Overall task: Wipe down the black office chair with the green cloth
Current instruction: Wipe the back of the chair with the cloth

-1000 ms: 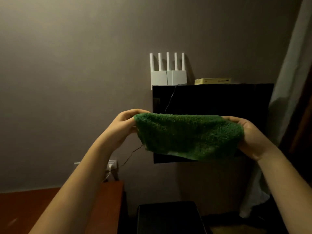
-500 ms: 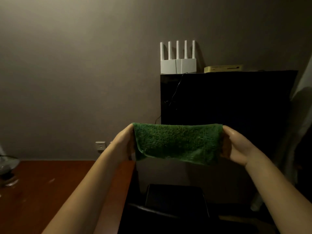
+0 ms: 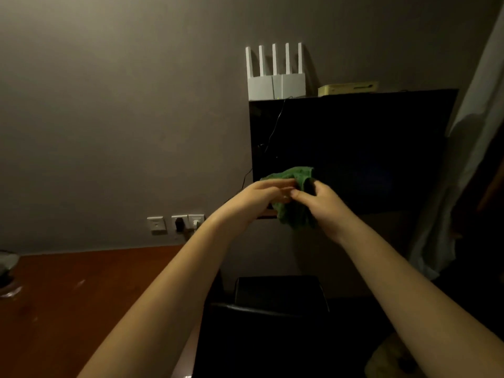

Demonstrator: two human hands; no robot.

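Wall [image 3: 122, 118]: plain and dim, it fills the upper and left part of the view.
Dark cabinet [image 3: 368, 148]: stands against the wall at centre right, behind the raised hands.
Surface [image 3: 81, 301]: reddish wood, low on the left.
Black office chair [image 3: 278, 291]: low at centre and very dark, so only its outline shows beneath the forearms.
Curtain [image 3: 469, 165]: pale, hanging at the right edge.
Router [image 3: 275, 80]: white with upright antennas, on top of the cabinet and beside a flat yellowish box [image 3: 347, 89].
Green cloth [image 3: 296, 184]: bunched between both hands in mid-air in front of the cabinet, well above the chair and apart from it.
Left hand [image 3: 259, 197]: fingers close together, laid across the cloth and gripping it; thumb hidden.
Right hand [image 3: 321, 204]: fingers curled round the cloth's other side, thumb tip meeting the left fingertips.
Wall sockets [image 3: 176, 223]: a row just above the surface.
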